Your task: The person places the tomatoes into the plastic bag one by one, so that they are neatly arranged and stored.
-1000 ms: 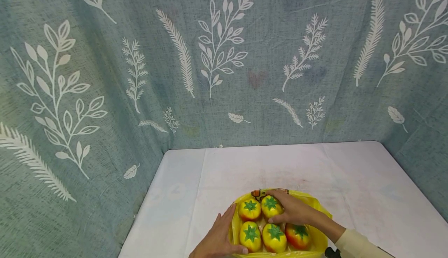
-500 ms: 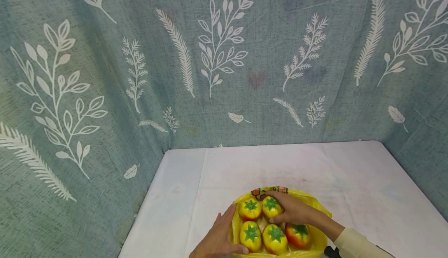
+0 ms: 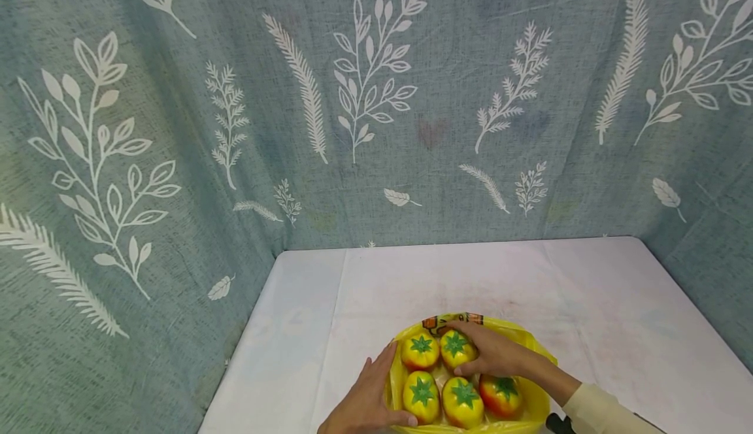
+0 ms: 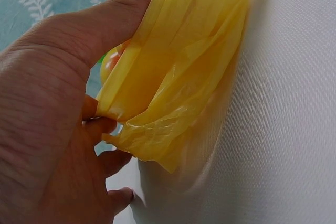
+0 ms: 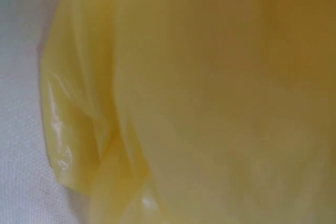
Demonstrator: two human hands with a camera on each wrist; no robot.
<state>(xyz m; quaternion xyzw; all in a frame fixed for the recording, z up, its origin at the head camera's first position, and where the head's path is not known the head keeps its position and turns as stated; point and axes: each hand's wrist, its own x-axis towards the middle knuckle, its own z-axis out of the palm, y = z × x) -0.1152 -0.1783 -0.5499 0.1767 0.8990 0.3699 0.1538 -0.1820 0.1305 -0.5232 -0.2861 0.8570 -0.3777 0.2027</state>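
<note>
A yellow plastic bag (image 3: 532,404) is spread wide near the table's front, its rim rounded. Several glossy yellow-red fruits with green star-shaped leaf tops lie in it in two rows. My right hand (image 3: 497,349) reaches over from the right and grips the back-row fruit (image 3: 455,348), thumb at its near side, fingers beyond it. At the bag's left side my left hand (image 3: 367,395) holds the edge, thumb toward the front. The left wrist view shows that thumb above the crumpled bag (image 4: 173,77), with fingertips behind it. Only blurred yellow plastic (image 5: 184,103) fills most of the right wrist view.
Other fruits are a back-left one (image 3: 420,353), two front ones (image 3: 421,395) and a redder one (image 3: 502,395) at the right. A white cloth covers the table (image 3: 470,277). Leaf-patterned curtains (image 3: 376,107) hang behind and beside it. A dark object (image 3: 555,423) sits by the right sleeve.
Almost nothing differs. The bag's back rim with its dark print rises slightly from the first frame; both hands and the fruits keep their places.
</note>
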